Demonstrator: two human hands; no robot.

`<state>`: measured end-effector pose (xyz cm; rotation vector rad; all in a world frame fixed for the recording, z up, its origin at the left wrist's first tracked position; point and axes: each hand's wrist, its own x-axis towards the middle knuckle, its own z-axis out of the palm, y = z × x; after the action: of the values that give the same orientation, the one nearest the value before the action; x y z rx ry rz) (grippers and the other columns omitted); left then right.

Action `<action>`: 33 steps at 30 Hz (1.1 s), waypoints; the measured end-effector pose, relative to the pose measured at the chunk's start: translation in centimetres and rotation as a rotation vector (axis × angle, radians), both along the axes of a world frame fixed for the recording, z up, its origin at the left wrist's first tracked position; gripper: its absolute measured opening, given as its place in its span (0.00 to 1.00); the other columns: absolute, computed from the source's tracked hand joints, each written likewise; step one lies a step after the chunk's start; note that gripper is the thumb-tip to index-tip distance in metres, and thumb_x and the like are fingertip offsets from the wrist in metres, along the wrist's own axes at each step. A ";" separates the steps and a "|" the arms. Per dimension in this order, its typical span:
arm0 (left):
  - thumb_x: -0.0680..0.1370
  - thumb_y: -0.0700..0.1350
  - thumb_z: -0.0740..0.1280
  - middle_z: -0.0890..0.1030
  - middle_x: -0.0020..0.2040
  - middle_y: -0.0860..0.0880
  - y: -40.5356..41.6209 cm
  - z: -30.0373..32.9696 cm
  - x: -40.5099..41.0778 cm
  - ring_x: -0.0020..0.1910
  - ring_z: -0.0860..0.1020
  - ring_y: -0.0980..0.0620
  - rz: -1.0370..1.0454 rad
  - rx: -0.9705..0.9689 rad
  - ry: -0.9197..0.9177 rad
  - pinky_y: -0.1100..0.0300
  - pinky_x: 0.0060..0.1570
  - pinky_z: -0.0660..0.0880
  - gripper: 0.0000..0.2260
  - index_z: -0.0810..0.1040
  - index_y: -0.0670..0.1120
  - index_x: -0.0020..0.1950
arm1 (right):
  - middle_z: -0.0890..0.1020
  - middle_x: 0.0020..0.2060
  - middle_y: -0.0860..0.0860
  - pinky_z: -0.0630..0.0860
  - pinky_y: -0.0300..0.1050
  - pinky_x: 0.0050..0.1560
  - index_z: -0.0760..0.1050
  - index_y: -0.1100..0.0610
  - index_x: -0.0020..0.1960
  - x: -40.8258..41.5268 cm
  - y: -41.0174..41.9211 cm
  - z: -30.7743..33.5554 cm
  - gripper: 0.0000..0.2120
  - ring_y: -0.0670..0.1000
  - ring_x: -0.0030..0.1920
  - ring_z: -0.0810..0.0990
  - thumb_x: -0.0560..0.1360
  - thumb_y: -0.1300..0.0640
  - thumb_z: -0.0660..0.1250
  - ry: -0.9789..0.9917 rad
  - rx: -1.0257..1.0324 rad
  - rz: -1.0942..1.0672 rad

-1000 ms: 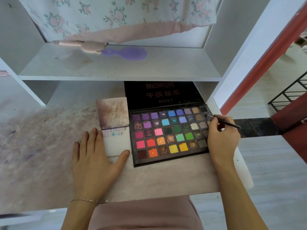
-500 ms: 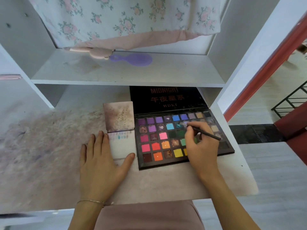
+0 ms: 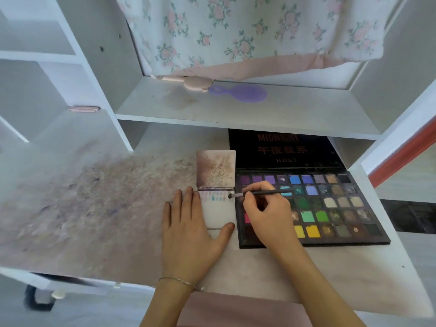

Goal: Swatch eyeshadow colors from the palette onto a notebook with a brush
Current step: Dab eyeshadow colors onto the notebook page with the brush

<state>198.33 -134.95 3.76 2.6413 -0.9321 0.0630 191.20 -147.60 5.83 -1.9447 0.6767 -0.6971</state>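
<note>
An open black eyeshadow palette with several coloured pans lies on the desk, its lid propped up behind. Left of it lies a small notebook, cover flipped up, with a row of pale swatches near the top of the page. My left hand lies flat on the desk, its thumb pressing on the notebook's lower edge. My right hand pinches a thin dark brush over the palette's left part. The brush tip reaches the page's right edge, level with the swatches.
A white shelf overhangs the desk just above the palette lid, with a purple hairbrush and a pink tool on it. Floral cloth hangs above. The stained desk top stretches left. The desk's right edge is close beside the palette.
My right hand has carried the brush leftward from the palette's right pans across to the notebook page. My left hand has stayed on the notebook. The camera view shifted.
</note>
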 end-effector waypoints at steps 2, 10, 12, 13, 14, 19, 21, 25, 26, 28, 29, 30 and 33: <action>0.66 0.71 0.42 0.56 0.75 0.46 0.0 0.0 0.0 0.75 0.51 0.47 -0.002 -0.007 0.001 0.55 0.70 0.37 0.45 0.55 0.43 0.74 | 0.79 0.32 0.49 0.73 0.36 0.33 0.70 0.44 0.39 0.1 -0.1 -0.2 0.11 0.44 0.34 0.76 0.74 0.59 0.63 0.017 0.016 0.003; 0.66 0.71 0.41 0.53 0.76 0.47 0.0 0.0 0.0 0.75 0.48 0.49 0.002 -0.006 0.002 0.55 0.70 0.35 0.45 0.52 0.43 0.74 | 0.76 0.30 0.44 0.70 0.30 0.34 0.68 0.43 0.37 0.2 -0.2 -0.4 0.12 0.39 0.35 0.75 0.74 0.58 0.62 0.080 -0.037 0.027; 0.65 0.71 0.40 0.51 0.76 0.47 -0.1 0.0 0.0 0.75 0.46 0.50 0.002 0.006 -0.002 0.56 0.69 0.34 0.45 0.50 0.44 0.75 | 0.76 0.29 0.44 0.70 0.29 0.33 0.68 0.43 0.37 0.2 -0.2 -0.4 0.12 0.38 0.35 0.74 0.74 0.59 0.63 0.090 -0.044 0.031; 0.65 0.71 0.40 0.51 0.76 0.48 -0.1 -0.1 0.0 0.75 0.45 0.50 0.004 0.007 -0.005 0.56 0.69 0.33 0.45 0.50 0.44 0.75 | 0.76 0.30 0.44 0.70 0.29 0.33 0.68 0.43 0.37 0.1 -0.2 -0.4 0.12 0.38 0.35 0.74 0.74 0.59 0.63 0.093 -0.040 0.033; 0.65 0.71 0.40 0.51 0.76 0.48 -0.1 -0.1 0.1 0.75 0.45 0.50 0.006 0.006 -0.006 0.56 0.69 0.33 0.45 0.50 0.44 0.75 | 0.76 0.30 0.44 0.70 0.29 0.33 0.68 0.43 0.37 0.1 -0.2 -0.4 0.12 0.38 0.35 0.74 0.74 0.59 0.62 0.094 -0.041 0.034; 0.65 0.71 0.40 0.51 0.76 0.48 0.0 -0.1 0.0 0.75 0.45 0.50 0.008 0.008 -0.007 0.56 0.69 0.33 0.45 0.50 0.44 0.75 | 0.75 0.30 0.43 0.70 0.29 0.34 0.68 0.43 0.38 0.2 -0.2 -0.3 0.13 0.37 0.37 0.74 0.74 0.59 0.63 0.088 -0.064 0.042; 0.65 0.71 0.40 0.51 0.76 0.48 0.0 -0.1 0.1 0.75 0.45 0.50 0.009 0.008 -0.008 0.57 0.69 0.32 0.45 0.50 0.44 0.75 | 0.75 0.30 0.43 0.70 0.28 0.34 0.68 0.44 0.39 0.2 -0.1 -0.3 0.12 0.36 0.37 0.74 0.74 0.60 0.63 0.085 -0.063 0.043; 0.65 0.71 0.39 0.51 0.76 0.48 -0.1 -0.2 0.1 0.75 0.45 0.50 0.008 0.012 -0.011 0.57 0.68 0.31 0.46 0.50 0.44 0.75 | 0.76 0.30 0.44 0.70 0.28 0.35 0.68 0.43 0.39 0.2 -0.1 -0.2 0.13 0.38 0.38 0.74 0.74 0.60 0.63 0.079 -0.069 0.041; 0.65 0.71 0.40 0.51 0.76 0.48 -0.1 -0.2 0.1 0.75 0.45 0.50 0.009 0.009 -0.008 0.57 0.68 0.32 0.46 0.50 0.44 0.75 | 0.75 0.31 0.43 0.70 0.28 0.34 0.67 0.42 0.38 0.2 -0.1 -0.2 0.13 0.38 0.38 0.74 0.74 0.59 0.63 0.081 -0.069 0.040; 0.65 0.71 0.40 0.52 0.76 0.47 -0.1 -0.1 0.1 0.75 0.46 0.50 0.011 0.006 -0.006 0.57 0.69 0.33 0.46 0.51 0.44 0.75 | 0.75 0.32 0.43 0.70 0.30 0.35 0.67 0.43 0.38 0.3 -0.1 -0.3 0.12 0.41 0.38 0.75 0.74 0.59 0.63 0.093 -0.067 0.036; 0.65 0.71 0.40 0.52 0.76 0.47 -0.1 -0.1 0.1 0.75 0.46 0.50 0.010 0.008 -0.008 0.57 0.69 0.33 0.45 0.51 0.44 0.75 | 0.75 0.33 0.43 0.69 0.31 0.35 0.67 0.43 0.39 0.3 -0.2 -0.3 0.11 0.42 0.38 0.75 0.74 0.58 0.62 0.099 -0.069 0.034; 0.65 0.71 0.40 0.52 0.76 0.47 -0.1 -0.2 0.1 0.75 0.46 0.50 0.009 0.014 -0.011 0.57 0.69 0.33 0.45 0.51 0.44 0.75 | 0.75 0.33 0.43 0.69 0.32 0.35 0.67 0.43 0.39 0.3 -0.2 -0.4 0.10 0.42 0.38 0.75 0.74 0.58 0.62 0.102 -0.073 0.032; 0.65 0.71 0.40 0.51 0.76 0.48 -0.2 -0.2 0.2 0.75 0.45 0.50 0.012 0.021 -0.013 0.57 0.69 0.33 0.46 0.50 0.44 0.75 | 0.75 0.31 0.43 0.69 0.31 0.33 0.67 0.42 0.39 0.4 -0.2 -0.4 0.11 0.41 0.35 0.74 0.74 0.58 0.62 0.100 -0.080 0.030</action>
<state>198.48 -135.12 3.53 2.6688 -0.9264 0.0731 191.57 -147.80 5.42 -2.0703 0.6887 -0.6202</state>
